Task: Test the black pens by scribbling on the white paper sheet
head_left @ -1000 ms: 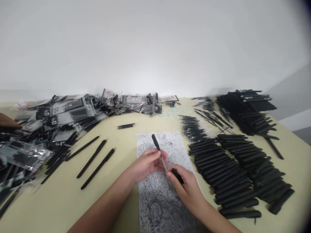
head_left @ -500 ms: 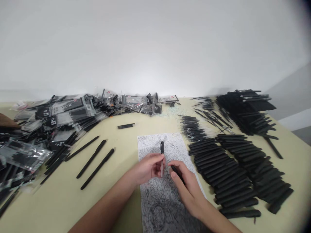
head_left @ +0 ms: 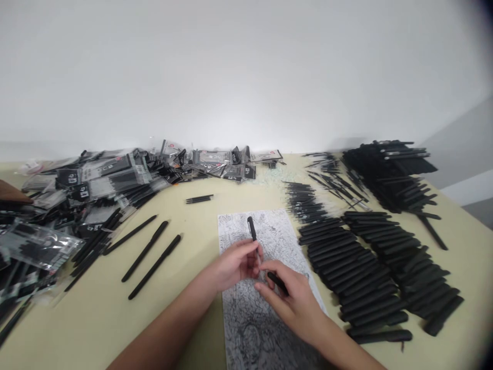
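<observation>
Above the scribbled paper [head_left: 239, 231], my left hand [head_left: 234, 264] pinches a capped black pen part [head_left: 251, 228] by its lower end, cap and clip pointing up. A thin pale refill [head_left: 260, 262] runs down from it, partly hidden by my fingers. My right hand [head_left: 295, 295] is closed around a black pen barrel [head_left: 277, 283] lying across its palm. Its index finger and thumb reach towards the refill's lower end. Whether the right fingertips touch the refill I cannot tell.
Capped black pens [head_left: 358, 277] lie in two rows on the right, with refills [head_left: 304, 203] and a black pile [head_left: 385, 174] behind. Plastic packets [head_left: 115, 174] heap up on the left. Several loose pens [head_left: 154, 267] lie nearer, and a few short black pieces [head_left: 199, 199] sit mid-table.
The pen part in my left hand has tipped, its cap leaning left. My right hand has shifted left, bringing its fingertips and the barrel closer to the refill.
</observation>
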`<state>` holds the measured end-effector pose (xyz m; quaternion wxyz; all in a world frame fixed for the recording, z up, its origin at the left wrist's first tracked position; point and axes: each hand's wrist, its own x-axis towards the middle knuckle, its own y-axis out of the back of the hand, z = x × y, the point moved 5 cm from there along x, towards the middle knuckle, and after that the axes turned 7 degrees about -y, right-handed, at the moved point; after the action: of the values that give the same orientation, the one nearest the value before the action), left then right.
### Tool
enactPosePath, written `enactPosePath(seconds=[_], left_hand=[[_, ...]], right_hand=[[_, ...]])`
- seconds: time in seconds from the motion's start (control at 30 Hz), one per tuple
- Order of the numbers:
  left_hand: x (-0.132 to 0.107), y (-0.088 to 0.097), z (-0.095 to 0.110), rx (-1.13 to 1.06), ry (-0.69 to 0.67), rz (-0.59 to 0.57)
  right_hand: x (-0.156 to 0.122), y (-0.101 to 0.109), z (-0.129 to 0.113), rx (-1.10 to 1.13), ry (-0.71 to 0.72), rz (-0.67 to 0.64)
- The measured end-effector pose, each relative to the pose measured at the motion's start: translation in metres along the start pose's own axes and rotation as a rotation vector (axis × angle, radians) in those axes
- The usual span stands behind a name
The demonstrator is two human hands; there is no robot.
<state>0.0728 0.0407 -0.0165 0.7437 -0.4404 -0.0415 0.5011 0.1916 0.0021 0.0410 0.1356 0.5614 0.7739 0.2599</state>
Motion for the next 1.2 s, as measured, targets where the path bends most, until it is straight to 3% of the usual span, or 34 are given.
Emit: enactPosePath(seconds=[0.17, 0.5, 0.63, 0.83, 1.0, 1.2], left_hand=[[-0.001, -0.002, 0.001, 0.018, -0.015, -0.009], [-0.001, 0.001, 0.0, 0.064, 0.026, 0.038], [0.0, -0.001, 0.001, 0.08, -0.066, 0.069], [0.002, 0.003, 0.011, -0.033, -0.283, 0.173], [0.002, 0.011, 0.022, -0.115, -0.398, 0.255], [0.001, 0.015, 0.026, -0.13, -0.443, 0.328]], right_hand=[[0.0, -0.005, 0.004, -0.042, 0.061, 0.008], [-0.002, -0.01, 0.004, -0.092, 0.05, -0.071], [-0.001, -0.01, 0.005, -0.084, 0.056, -0.055], [0.003, 0.0, 0.017, -0.03, -0.054, 0.136], [0.001, 0.004, 0.026, 0.021, -0.201, 0.168], [0.005, 0.002, 0.027, 0.007, -0.229, 0.144]])
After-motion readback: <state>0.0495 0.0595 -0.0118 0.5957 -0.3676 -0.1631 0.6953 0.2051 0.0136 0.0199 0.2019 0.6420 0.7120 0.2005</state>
